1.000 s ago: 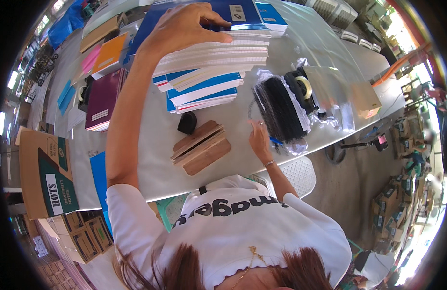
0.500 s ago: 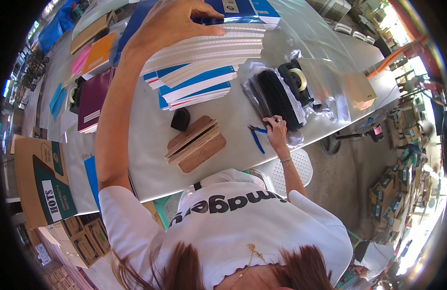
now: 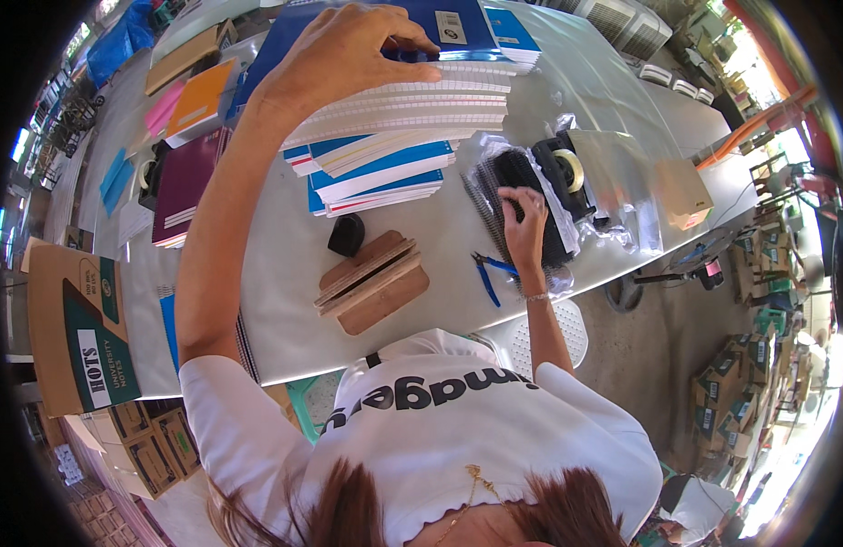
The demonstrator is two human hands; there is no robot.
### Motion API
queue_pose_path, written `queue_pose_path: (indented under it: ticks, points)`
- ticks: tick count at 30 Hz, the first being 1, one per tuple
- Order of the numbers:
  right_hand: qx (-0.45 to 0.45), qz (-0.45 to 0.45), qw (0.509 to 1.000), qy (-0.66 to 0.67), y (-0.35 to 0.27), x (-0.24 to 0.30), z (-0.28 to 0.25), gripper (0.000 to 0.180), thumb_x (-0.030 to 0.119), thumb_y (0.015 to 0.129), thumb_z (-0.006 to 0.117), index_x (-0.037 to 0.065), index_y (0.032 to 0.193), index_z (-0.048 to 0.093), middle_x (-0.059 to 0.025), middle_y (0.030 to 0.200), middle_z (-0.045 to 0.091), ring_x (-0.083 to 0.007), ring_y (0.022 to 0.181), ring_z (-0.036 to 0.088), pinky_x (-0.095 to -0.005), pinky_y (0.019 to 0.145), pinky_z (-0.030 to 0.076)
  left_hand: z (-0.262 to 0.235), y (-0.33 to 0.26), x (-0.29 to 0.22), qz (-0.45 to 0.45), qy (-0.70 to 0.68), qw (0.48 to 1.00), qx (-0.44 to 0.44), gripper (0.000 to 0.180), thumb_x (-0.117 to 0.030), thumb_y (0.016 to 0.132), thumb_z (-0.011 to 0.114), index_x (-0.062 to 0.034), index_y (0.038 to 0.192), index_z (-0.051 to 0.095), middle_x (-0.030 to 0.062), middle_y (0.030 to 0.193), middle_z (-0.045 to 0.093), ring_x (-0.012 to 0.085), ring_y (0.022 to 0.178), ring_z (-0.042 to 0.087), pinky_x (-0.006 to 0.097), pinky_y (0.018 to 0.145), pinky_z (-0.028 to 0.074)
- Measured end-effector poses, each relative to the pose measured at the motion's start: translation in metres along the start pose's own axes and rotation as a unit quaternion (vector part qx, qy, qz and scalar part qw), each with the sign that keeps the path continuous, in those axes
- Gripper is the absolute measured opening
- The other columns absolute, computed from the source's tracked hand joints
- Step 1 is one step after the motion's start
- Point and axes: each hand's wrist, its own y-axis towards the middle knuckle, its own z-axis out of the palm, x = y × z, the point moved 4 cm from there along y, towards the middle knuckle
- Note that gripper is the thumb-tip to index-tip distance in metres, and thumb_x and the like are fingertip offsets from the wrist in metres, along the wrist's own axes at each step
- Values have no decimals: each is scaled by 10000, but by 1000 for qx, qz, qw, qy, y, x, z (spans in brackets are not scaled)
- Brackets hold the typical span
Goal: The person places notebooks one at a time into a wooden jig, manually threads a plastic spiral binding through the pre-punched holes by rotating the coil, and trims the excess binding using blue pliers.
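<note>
Blue-covered notebooks (image 3: 385, 150) with white pages rise in a tall, uneven stack at the upper middle. My left hand (image 3: 349, 59) is closed at the top of it, fingers bent over the blue cover and thumb against the page edges. On the right, my right hand (image 3: 526, 214) hovers at a bundle of black binding coils (image 3: 534, 193), fingers bent and thumb apart; nothing shows plainly between them. Blue-handled pliers (image 3: 487, 276) lie just below that hand. Two-part wooden blocks (image 3: 376, 290) and a small black rounded object (image 3: 346, 235) rest in front of the stack.
A tape dispenser (image 3: 567, 171) and clear plastic sit beyond the coils, near a small cardboard box (image 3: 684, 196). Maroon (image 3: 186, 187) and orange notebooks (image 3: 201, 102) lie left. A large carton (image 3: 80, 328) stands at the table's left edge; a white stool (image 3: 558, 337) is below right.
My right hand has moved up and away from beside the pliers, further over the coils. My left hand stays at the top of the notebook stack. The whole view has shifted slightly.
</note>
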Motion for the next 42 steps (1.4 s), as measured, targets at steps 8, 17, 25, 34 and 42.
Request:
queue_pose_path:
  ticks: [8, 17, 25, 34, 42]
  points:
    - [34, -52, 997, 42, 37, 53, 11, 166, 25, 832, 605, 66, 976, 677, -126, 1004, 626, -303, 1019, 557, -387, 916, 415, 23, 42, -40, -26, 165, 984, 57, 705, -688, 806, 534, -7, 793, 714, 144, 853, 685, 256, 802, 675, 361, 713, 524]
    - [124, -97, 987, 30, -5, 47, 29, 152, 68, 836, 599, 107, 959, 679, -69, 927, 654, -275, 894, 608, -415, 805, 424, 79, 108, -51, -153, 289, 930, 166, 579, -631, 735, 660, -95, 941, 732, 81, 899, 694, 230, 870, 664, 364, 735, 532]
    - [140, -48, 989, -12, -17, 15, 17, 167, 66, 847, 593, 143, 965, 684, -41, 920, 663, -246, 838, 611, -409, 799, 378, 57, 125, -28, -187, 124, 939, 262, 340, -333, 846, 586, -37, 996, 663, 99, 803, 668, 185, 650, 624, 340, 613, 495]
    - [141, -69, 987, -20, -24, 0, 22, 137, 70, 846, 613, 152, 935, 679, -15, 835, 653, -229, 750, 610, -402, 779, 384, 95, 144, 3, -54, 103, 952, 283, 157, -230, 747, 593, -88, 785, 648, 94, 800, 640, 208, 745, 611, 390, 673, 430]
    - [236, -44, 971, -17, -29, -9, 39, 157, 91, 882, 556, 144, 983, 664, -47, 962, 682, -239, 997, 592, -462, 904, 324, 127, 154, 42, 123, 108, 976, 142, 135, -125, 729, 605, -97, 597, 593, 57, 657, 599, 207, 662, 578, 402, 602, 367]
